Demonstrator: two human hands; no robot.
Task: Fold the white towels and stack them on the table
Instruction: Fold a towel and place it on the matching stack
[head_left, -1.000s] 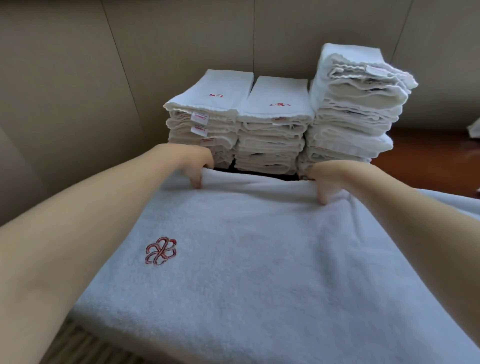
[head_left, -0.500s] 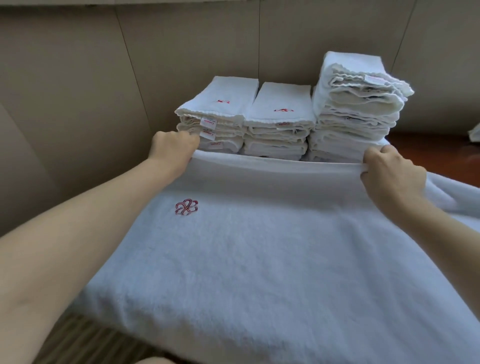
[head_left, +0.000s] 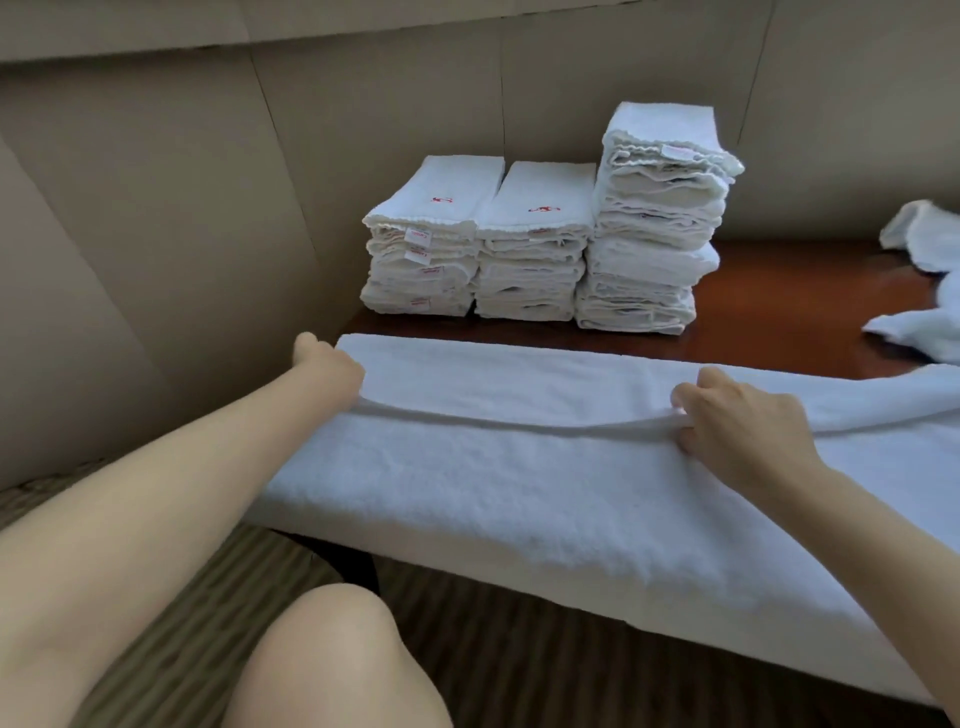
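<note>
A large white towel (head_left: 519, 467) lies across the front of the dark wooden table (head_left: 779, 296), its near part hanging over the table's edge. Its far part is folded back toward me, so a doubled edge runs across the middle. My left hand (head_left: 327, 364) grips that folded edge at the towel's left end. My right hand (head_left: 737, 421) pinches the same edge further right, fingers curled around the cloth. Three stacks of folded white towels (head_left: 530, 239) stand at the back of the table against the wall; the right stack (head_left: 654, 218) is the tallest.
Loose unfolded white towels (head_left: 924, 280) lie at the table's right end. A beige padded wall (head_left: 208, 182) closes the back and left. Striped carpet (head_left: 493, 665) and my knee (head_left: 332, 660) show below the table edge.
Both hands pulled the towel's far edge up and back toward me, folding it over itself. The red emblem is now hidden under the fold, and the stacks are fully uncovered.
</note>
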